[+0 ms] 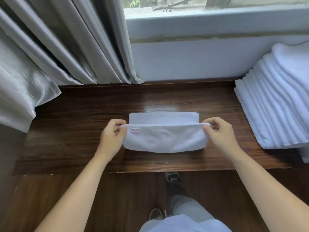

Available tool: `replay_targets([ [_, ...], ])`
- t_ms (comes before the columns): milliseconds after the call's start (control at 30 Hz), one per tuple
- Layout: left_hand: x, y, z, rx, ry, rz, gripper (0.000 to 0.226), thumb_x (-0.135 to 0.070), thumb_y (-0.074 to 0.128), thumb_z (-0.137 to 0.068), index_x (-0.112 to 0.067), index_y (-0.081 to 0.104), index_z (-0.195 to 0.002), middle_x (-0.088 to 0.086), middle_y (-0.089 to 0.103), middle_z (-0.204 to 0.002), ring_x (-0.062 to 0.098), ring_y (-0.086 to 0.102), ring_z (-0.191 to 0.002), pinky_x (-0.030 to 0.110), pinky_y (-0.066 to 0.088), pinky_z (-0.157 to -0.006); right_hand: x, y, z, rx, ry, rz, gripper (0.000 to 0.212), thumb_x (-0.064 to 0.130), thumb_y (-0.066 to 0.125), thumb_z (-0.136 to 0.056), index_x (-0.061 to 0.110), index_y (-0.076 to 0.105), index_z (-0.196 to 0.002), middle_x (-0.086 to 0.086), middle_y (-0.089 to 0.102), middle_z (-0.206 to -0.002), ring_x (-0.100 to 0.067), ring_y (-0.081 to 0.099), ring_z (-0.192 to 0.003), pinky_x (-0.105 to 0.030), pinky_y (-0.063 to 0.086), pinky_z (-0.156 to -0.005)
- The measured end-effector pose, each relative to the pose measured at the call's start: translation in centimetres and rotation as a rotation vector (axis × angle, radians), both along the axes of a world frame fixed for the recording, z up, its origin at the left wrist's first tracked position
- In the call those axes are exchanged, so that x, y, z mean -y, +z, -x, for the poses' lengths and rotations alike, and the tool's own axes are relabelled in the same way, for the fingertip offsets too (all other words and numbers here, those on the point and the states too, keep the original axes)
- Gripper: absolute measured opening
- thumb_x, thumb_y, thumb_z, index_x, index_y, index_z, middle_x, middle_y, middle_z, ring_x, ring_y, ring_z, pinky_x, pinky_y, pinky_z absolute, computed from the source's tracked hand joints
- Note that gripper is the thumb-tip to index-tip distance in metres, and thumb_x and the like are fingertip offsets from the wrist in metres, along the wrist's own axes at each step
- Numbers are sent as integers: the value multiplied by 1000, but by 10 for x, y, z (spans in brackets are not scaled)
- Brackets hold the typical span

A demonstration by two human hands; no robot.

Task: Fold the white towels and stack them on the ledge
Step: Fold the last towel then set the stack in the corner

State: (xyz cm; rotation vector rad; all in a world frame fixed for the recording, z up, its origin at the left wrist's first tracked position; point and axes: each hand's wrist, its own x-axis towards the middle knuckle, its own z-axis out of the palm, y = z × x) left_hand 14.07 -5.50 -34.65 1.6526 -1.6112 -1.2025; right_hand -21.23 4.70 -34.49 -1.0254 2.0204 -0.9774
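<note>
A small white towel (164, 139) lies on the dark wooden ledge (83, 139), partly folded over itself, with a small red label near its left corner. My left hand (112, 136) pinches the towel's raised hemmed edge at the left corner. At the opposite corner my right hand (220, 134) pinches the same edge. The edge is stretched straight between both hands, lifted above the lower layer. A tall stack of folded white towels (277, 101) sits at the ledge's right end.
Grey curtains (66, 44) hang at the left and drape onto the ledge. Behind the ledge are a white wall and a window sill (209, 22). Below the ledge's front edge is wooden floor, with my shoes (172, 177) and legs visible.
</note>
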Motion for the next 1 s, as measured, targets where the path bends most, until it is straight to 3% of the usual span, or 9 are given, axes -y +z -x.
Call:
replay_targets([
  [233, 80, -46, 34, 62, 61, -123, 29, -26, 60, -99, -21, 58, -128, 3, 71, -99, 20, 68, -97, 40, 57, -84, 79, -43, 24, -3, -25, -94, 11, 19, 68, -92, 22, 72, -102, 2, 70, -86, -14, 65, -82, -41, 55, -82],
  [367, 100, -68, 43, 71, 110, -148, 30, -23, 60, -101, -17, 57, -130, 4, 69, -101, 17, 66, -98, 31, 54, -79, 102, -64, 31, 35, -45, -126, 12, 20, 68, -92, 23, 71, -102, -3, 71, -87, -18, 68, -85, -40, 56, -81],
  [500, 109, -83, 46, 84, 164, -185, 30, -26, 62, -100, -18, 58, -129, 3, 68, -107, 16, 66, -102, 23, 48, -71, 115, -72, 33, 27, -59, -182, 19, 17, 66, -94, 13, 69, -113, 4, 63, -80, -10, 59, -76, -34, 52, -78],
  [600, 103, -83, 50, 229, 192, -131, 34, -28, 60, -100, -17, 55, -132, 0, 63, -115, 20, 62, -108, 27, 49, -78, 113, -73, 28, -140, -32, -229, 32, 21, 63, -96, 12, 59, -127, -1, 65, -101, -21, 62, -94, -38, 50, -88],
  [700, 86, -85, 62, 472, -19, 265, 33, -20, 59, -97, -13, 58, -130, 8, 56, -132, 30, 52, -123, 41, 44, -103, 105, -75, 11, -635, 203, 15, 38, 26, 52, -95, 8, 57, -127, -17, 59, -119, -38, 56, -106, -48, 47, -89],
  [767, 70, -91, 81, 536, -333, 482, 39, -26, 58, -97, -9, 58, -132, 15, 52, -143, 36, 46, -135, 47, 37, -111, 101, -82, -15, -727, 446, 132, 44, 31, 49, -93, 5, 60, -127, -21, 59, -124, -43, 56, -113, -52, 48, -92],
  [867, 48, -108, 108, 700, -680, 403, 68, -53, 42, -99, -14, 37, -155, 16, 25, -166, 38, 13, -156, 53, 16, -125, 95, -106, -45, -785, 727, -40, 63, 46, 43, -96, 10, 48, -147, -25, 41, -154, -48, 34, -145, -63, 31, -114],
  [933, 43, -121, 111, 820, -738, 311, 81, -68, 30, -98, -25, 13, -164, 10, -1, -172, 36, -11, -157, 58, 2, -125, 87, -123, -43, -851, 790, -161, 72, 55, 34, -99, 20, 29, -161, -18, 18, -169, -44, 7, -156, -65, 11, -122],
  [1000, 44, -128, 105, 878, -717, 295, 89, -79, 29, -92, -33, 3, -164, 6, -9, -172, 36, -19, -155, 61, -4, -124, 81, -131, -31, -890, 814, -177, 75, 60, 30, -99, 26, 19, -164, -13, 8, -172, -40, -3, -158, -63, 5, -124],
])
